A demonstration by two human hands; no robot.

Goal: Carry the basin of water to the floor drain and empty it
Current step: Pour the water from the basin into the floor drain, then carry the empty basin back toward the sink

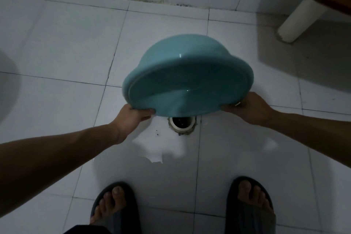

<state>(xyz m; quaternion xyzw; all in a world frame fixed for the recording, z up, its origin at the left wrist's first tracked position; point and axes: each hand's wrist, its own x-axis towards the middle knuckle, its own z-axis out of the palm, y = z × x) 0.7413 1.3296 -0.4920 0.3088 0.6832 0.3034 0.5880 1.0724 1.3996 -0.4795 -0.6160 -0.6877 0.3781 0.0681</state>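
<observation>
Fingers [146,113] of my left hand [131,119] clamp teal basin [182,81] rim; right hand [250,108] grips opposite rim. Basin tipped steeply, mouth facing me, hanging directly over floor drain [182,124]. Wet sheen on tiles [57,43] around drain. My slippers [114,207] near bottom edge.

Both hands [133,118] [250,108] outstretched, fingers clasped.

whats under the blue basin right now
The floor drain sits just below the tipped basin, ringed by wet tile. The drain's far edge and the tile beyond are covered by the basin.
</observation>
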